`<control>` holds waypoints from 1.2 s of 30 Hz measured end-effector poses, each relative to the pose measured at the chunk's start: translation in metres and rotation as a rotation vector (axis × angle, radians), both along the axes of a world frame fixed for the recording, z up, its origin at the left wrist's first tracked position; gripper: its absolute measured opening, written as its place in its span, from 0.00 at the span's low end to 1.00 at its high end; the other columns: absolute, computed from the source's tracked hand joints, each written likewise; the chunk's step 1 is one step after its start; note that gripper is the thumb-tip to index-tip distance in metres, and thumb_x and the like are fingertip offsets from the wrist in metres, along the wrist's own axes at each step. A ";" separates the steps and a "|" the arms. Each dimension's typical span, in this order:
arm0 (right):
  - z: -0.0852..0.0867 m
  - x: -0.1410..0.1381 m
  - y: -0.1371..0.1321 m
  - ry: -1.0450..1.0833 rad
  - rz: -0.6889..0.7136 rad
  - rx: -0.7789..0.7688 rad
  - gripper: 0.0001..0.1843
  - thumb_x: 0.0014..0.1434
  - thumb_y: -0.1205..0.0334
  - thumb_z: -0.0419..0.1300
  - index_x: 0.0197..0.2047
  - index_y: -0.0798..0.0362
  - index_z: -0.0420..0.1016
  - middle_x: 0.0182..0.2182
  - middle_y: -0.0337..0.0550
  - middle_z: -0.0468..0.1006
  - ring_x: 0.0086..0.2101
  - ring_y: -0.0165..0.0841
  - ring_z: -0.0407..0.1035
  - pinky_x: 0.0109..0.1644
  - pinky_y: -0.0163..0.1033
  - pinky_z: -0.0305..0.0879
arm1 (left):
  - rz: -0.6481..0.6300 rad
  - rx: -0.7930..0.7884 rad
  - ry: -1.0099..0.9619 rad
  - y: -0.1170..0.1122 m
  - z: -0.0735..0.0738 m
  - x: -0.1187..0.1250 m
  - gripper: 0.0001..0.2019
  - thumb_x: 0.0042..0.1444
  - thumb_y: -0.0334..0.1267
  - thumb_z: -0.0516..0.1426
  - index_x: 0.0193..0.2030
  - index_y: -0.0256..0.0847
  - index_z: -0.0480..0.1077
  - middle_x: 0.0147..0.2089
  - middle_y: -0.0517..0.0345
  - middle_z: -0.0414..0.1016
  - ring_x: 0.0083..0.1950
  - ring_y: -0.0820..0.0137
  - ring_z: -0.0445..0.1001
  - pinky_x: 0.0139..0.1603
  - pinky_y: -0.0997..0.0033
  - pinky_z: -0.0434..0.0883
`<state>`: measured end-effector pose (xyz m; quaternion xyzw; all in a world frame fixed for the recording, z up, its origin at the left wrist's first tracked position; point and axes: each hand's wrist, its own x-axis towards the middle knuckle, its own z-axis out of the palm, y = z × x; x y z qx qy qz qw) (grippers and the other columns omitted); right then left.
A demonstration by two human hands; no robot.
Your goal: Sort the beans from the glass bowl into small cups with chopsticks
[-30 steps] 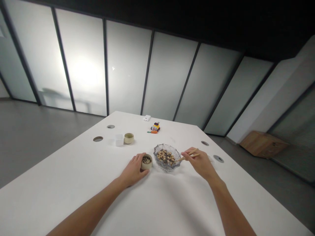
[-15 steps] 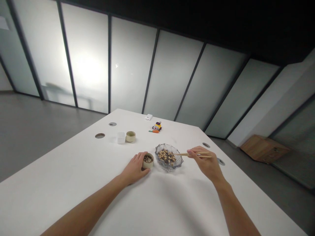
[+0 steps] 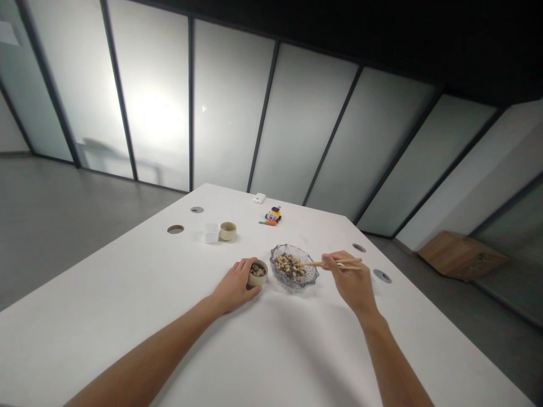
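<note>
On the white table [image 3: 254,350], a small cup [image 3: 259,280] is held upright by the left hand [image 3: 235,287], with the thumb curved along the near side and the fingers behind; grip closed around the wall. Striped seeds [image 3: 257,271] are seen inside. Cup and left hand are left unchanged against both earlier frames, apart from a slight shift of the whole view.

Just to the right, a faceted glass bowl [image 3: 313,278] is placed, partly filled with mixed pale and dark pieces [image 3: 288,267]. Wooden chopsticks [image 3: 318,263] are pinched in the right hand [image 3: 350,282], fingers clamped on the shafts. One second ago they were slanted more steeply, with the tips at the lower right of the pile and the rear ends spread; now they are held nearly level, with the tips at the pile's upper right edge, much as half a second ago. Whether anything is nipped between the tips cannot be told; too small.

Farther back, a second cup [image 3: 228,233] is set just beside a white plastic container [image 3: 211,233]. Beyond, an orange carrot [image 3: 269,223] is laid in front of a yellow toy car [image 3: 274,215], and a white device [image 3: 259,198] is placed near the far edge. None of these is seen displaced on the table.
</note>
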<state>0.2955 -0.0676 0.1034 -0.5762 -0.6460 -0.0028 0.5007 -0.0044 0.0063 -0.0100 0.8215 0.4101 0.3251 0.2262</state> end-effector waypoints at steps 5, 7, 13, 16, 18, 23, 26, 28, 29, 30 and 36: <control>-0.022 0.010 0.002 -0.025 0.063 -0.091 0.34 0.65 0.25 0.61 0.33 0.49 0.85 0.33 0.51 0.86 0.34 0.43 0.80 0.41 0.46 0.76 | 0.004 -0.002 -0.003 0.000 -0.001 0.000 0.34 0.59 0.40 0.66 0.71 0.45 0.64 0.67 0.43 0.73 0.67 0.48 0.73 0.72 0.43 0.69; -0.031 0.008 0.003 -0.002 0.110 -0.081 0.32 0.66 0.28 0.62 0.35 0.49 0.86 0.35 0.51 0.87 0.36 0.43 0.80 0.43 0.46 0.77 | 0.008 0.006 -0.012 0.000 -0.001 -0.001 0.34 0.58 0.40 0.66 0.71 0.47 0.65 0.67 0.45 0.74 0.66 0.48 0.74 0.71 0.44 0.70; -0.048 0.010 0.004 0.066 0.067 0.027 0.28 0.68 0.33 0.63 0.35 0.50 0.85 0.35 0.50 0.85 0.36 0.41 0.79 0.41 0.46 0.78 | 0.000 0.004 -0.004 -0.001 0.001 -0.003 0.35 0.58 0.40 0.66 0.72 0.47 0.64 0.68 0.45 0.73 0.68 0.48 0.73 0.73 0.44 0.69; -0.050 0.014 0.003 0.066 0.018 0.067 0.28 0.69 0.34 0.62 0.36 0.50 0.86 0.36 0.50 0.86 0.37 0.42 0.80 0.45 0.47 0.78 | 0.000 -0.003 0.008 0.000 0.001 -0.004 0.35 0.59 0.40 0.65 0.73 0.46 0.63 0.68 0.43 0.73 0.69 0.48 0.72 0.74 0.43 0.68; -0.050 0.017 0.002 0.082 -0.021 0.077 0.29 0.69 0.32 0.61 0.37 0.50 0.85 0.37 0.50 0.86 0.37 0.42 0.81 0.45 0.47 0.78 | 0.000 0.000 0.004 0.000 0.001 -0.004 0.35 0.59 0.40 0.65 0.72 0.46 0.64 0.68 0.43 0.73 0.68 0.48 0.73 0.73 0.43 0.68; -0.047 0.019 0.000 0.137 -0.066 0.019 0.31 0.67 0.28 0.60 0.37 0.49 0.84 0.35 0.49 0.87 0.35 0.44 0.84 0.41 0.46 0.78 | 0.006 0.006 -0.009 0.002 -0.001 -0.004 0.35 0.58 0.41 0.66 0.72 0.46 0.65 0.68 0.44 0.74 0.69 0.48 0.73 0.73 0.43 0.69; -0.047 0.014 -0.001 0.204 -0.043 -0.031 0.33 0.66 0.26 0.60 0.37 0.49 0.84 0.33 0.49 0.87 0.33 0.45 0.84 0.37 0.45 0.78 | 0.011 0.003 -0.009 0.002 -0.001 -0.004 0.35 0.57 0.40 0.66 0.71 0.46 0.65 0.67 0.44 0.74 0.68 0.48 0.74 0.73 0.43 0.70; -0.048 0.008 0.000 0.229 0.003 -0.062 0.32 0.65 0.26 0.61 0.36 0.49 0.84 0.32 0.49 0.87 0.33 0.45 0.84 0.36 0.45 0.78 | 0.012 0.000 -0.008 0.001 0.000 -0.004 0.35 0.57 0.40 0.66 0.71 0.47 0.66 0.67 0.44 0.74 0.68 0.48 0.74 0.73 0.43 0.70; -0.048 0.005 0.001 0.224 0.036 -0.070 0.31 0.65 0.27 0.62 0.36 0.49 0.85 0.33 0.49 0.87 0.34 0.45 0.84 0.37 0.45 0.78 | 0.012 0.000 -0.006 0.001 0.001 -0.004 0.34 0.57 0.40 0.66 0.71 0.47 0.66 0.67 0.44 0.74 0.69 0.48 0.73 0.73 0.43 0.70; -0.050 0.002 0.002 0.211 0.070 -0.071 0.30 0.66 0.29 0.63 0.36 0.49 0.85 0.34 0.50 0.87 0.35 0.44 0.83 0.39 0.45 0.78 | 0.013 0.000 -0.003 0.001 0.001 -0.004 0.34 0.57 0.40 0.66 0.71 0.47 0.66 0.67 0.44 0.74 0.69 0.48 0.73 0.73 0.43 0.70; -0.057 -0.003 0.006 0.153 0.118 0.018 0.26 0.68 0.35 0.64 0.40 0.50 0.88 0.38 0.51 0.86 0.39 0.42 0.81 0.45 0.46 0.79 | 0.010 -0.003 0.010 0.002 0.001 -0.005 0.35 0.58 0.40 0.66 0.72 0.46 0.64 0.70 0.44 0.73 0.70 0.48 0.72 0.75 0.43 0.68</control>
